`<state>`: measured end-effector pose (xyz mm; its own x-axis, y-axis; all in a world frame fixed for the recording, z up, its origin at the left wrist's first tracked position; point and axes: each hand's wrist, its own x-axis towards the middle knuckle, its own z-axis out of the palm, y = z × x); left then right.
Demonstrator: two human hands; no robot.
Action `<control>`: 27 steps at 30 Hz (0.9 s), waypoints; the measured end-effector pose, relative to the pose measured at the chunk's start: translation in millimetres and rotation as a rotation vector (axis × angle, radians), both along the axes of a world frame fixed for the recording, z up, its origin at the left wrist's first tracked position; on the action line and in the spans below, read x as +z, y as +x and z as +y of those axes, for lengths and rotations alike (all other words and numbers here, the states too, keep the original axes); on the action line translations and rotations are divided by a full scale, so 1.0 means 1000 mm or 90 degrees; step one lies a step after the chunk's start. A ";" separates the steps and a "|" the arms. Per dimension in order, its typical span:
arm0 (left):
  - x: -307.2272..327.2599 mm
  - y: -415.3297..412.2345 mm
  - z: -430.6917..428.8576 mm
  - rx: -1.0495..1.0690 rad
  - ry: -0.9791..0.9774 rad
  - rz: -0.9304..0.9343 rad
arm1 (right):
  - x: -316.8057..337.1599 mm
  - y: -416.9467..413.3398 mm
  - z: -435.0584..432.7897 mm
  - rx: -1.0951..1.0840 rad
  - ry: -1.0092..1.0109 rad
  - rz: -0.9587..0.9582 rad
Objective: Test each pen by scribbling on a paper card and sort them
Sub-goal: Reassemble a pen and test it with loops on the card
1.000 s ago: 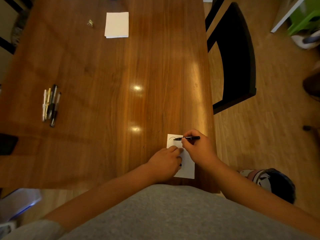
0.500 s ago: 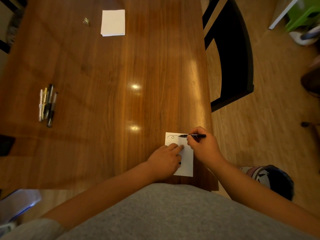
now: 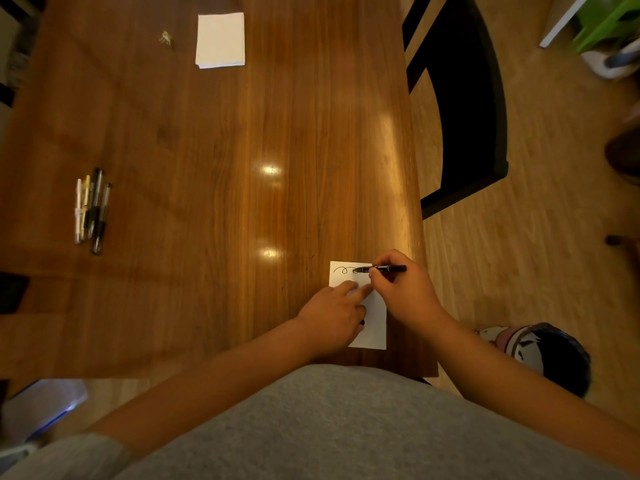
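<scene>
while left hand pins card, right hand scribbles w/ pen

where the table (image 3: 207, 150) runs off to the left, a handful of pens (image 3: 90, 211) lie in a tight row, side by side & roughly parallel, some pale, some dark. farther back, a small pale scrap (image 3: 166, 38) sits just left of a white paper stack (image 3: 220, 40), both well apart from the hands. nr the table's front, the left hand (image 3: 332, 315) lies flat on the card (image 3: 375, 327), fingers straight & close together, tips pressing its middle; a small dark bit shows at the thumb side, can't tell what. card is white, lying flat nr the table's right edge, w/ a looping black scribble (image 3: 343, 270) along its far end. the black pen (image 3: 381, 269) lies almost level over that end, tip pointing left & meeting the card at the scribble's right end. right hand (image 3: 405, 289) pinches the pen btw thumb & curled fingers, covering the card's far right corner. right of the table, a black chair (image 3: 464, 98) stands on the wood floor.
</scene>
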<state>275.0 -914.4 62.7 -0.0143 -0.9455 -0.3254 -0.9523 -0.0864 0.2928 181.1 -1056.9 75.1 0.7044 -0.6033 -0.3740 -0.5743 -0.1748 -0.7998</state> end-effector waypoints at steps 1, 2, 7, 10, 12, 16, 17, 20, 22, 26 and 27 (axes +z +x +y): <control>0.000 0.000 0.000 -0.002 0.005 -0.006 | -0.001 0.000 -0.001 -0.008 0.004 -0.003; 0.000 -0.001 -0.001 -0.003 0.008 -0.013 | -0.001 0.000 -0.002 -0.015 0.004 -0.005; -0.006 -0.004 -0.002 0.005 0.000 0.006 | -0.002 -0.006 -0.009 -0.032 -0.003 -0.008; -0.007 -0.006 -0.002 0.013 -0.007 0.022 | -0.001 -0.011 -0.012 -0.031 -0.024 0.001; -0.006 -0.005 -0.004 0.016 -0.007 0.027 | -0.001 -0.014 -0.013 -0.030 -0.037 0.001; -0.001 -0.003 -0.007 0.003 -0.005 0.022 | -0.001 -0.018 -0.013 -0.019 -0.044 0.006; 0.000 -0.003 -0.008 -0.001 -0.004 0.019 | -0.001 -0.019 -0.013 -0.017 -0.042 0.007; 0.002 -0.003 -0.010 -0.014 0.004 -0.001 | -0.001 -0.020 -0.011 -0.012 -0.040 0.010; 0.003 -0.004 -0.010 -0.016 0.009 -0.010 | -0.001 -0.019 -0.010 0.001 -0.044 0.009; 0.002 -0.005 -0.012 -0.018 0.009 -0.019 | -0.002 -0.014 -0.009 0.017 -0.052 0.009; 0.002 -0.005 -0.012 -0.018 0.008 -0.018 | -0.002 -0.013 -0.009 0.016 -0.053 0.008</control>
<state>269.6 -926.4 64.7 -0.0311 -0.9406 -0.3380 -0.9623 -0.0633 0.2645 167.6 -1066.1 73.5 0.7155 -0.6146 -0.3322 -0.5791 -0.2557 -0.7741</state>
